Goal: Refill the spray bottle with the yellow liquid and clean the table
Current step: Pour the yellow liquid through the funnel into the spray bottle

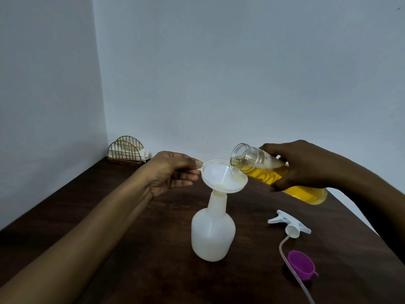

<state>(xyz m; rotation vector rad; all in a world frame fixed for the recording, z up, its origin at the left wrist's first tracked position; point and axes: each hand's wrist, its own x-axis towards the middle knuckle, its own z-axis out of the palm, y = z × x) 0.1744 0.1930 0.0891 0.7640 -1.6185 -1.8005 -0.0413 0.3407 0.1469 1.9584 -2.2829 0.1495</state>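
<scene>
Right now spray bottle (213, 233) stands on table (109, 216), looks light and tippy; left hand (173, 172) pinches funnel (223, 176) tab at 9 o'clock, right hand (300, 165) grips slick, heavier-looking refill bottle (306, 194) mid-body at 3 o'clock.

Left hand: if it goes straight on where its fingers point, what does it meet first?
The funnel: the left hand pinches its rim tab. Past it probably comes the mouth of the tilted bottle, though depth is unclear.
</scene>
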